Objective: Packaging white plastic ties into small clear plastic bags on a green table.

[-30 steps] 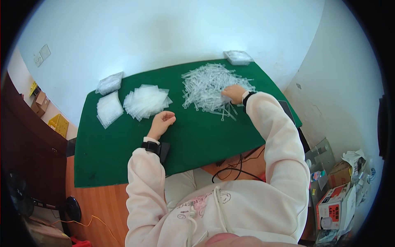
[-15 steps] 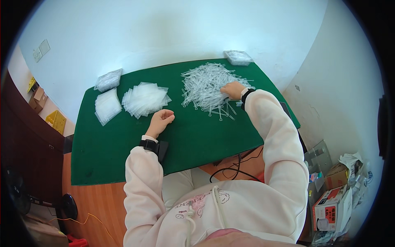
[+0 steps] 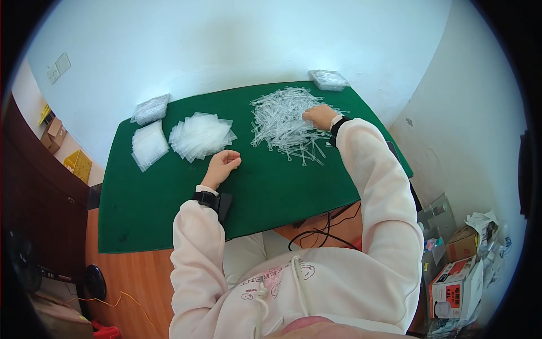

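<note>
The right grip (image 3: 320, 116) bends over the clear sticks (image 3: 279, 116) heaped on the tabletop (image 3: 271, 195); its fingertips are obscured, so I cannot tell its opening or hold. The left grip (image 3: 222, 166) curls near the bags (image 3: 202, 135), palm hidden, contents unclear.

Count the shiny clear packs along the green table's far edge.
2: one pack at the far left, another pack at the far right; more could be hidden underneath.
</note>
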{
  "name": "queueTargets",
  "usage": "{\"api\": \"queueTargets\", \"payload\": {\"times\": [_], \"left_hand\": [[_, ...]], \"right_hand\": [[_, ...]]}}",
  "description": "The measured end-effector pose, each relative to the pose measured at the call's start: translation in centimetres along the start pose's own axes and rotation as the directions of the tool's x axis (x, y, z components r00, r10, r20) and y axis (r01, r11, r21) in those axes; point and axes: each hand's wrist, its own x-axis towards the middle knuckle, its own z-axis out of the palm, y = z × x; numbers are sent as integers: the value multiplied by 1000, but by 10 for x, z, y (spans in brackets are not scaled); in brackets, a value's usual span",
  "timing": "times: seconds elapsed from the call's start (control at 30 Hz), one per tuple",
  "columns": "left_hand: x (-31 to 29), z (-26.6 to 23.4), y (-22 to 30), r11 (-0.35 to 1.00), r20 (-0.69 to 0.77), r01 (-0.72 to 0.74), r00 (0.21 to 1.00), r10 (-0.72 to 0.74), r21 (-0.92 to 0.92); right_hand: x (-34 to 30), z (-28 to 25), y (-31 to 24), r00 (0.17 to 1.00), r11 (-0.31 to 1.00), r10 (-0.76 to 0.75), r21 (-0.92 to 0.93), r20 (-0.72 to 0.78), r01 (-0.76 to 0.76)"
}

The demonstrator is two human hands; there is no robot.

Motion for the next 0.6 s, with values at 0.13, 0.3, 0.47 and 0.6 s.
{"api": "queueTargets", "payload": {"times": [0.13, 0.3, 0.47, 0.6], "left_hand": [[0, 0, 0, 1000, -3, -5, 1000, 5, 0], [1, -1, 2, 998, 14, 1, 1000, -2, 60], [-2, -1, 4, 997, 16, 25, 1000, -27, 79], [-3, -2, 3, 998, 15, 21, 1000, -22, 64]], "right_hand": [[6, -4, 3, 999, 1000, 13, 14, -33, -13], [16, -16, 3, 996, 995, 85, 59, 23, -87], [25, -28, -3, 980, 968, 186, 159, 65, -194], [32, -37, -6, 977, 940, 202, 266, 70, -213]]}}
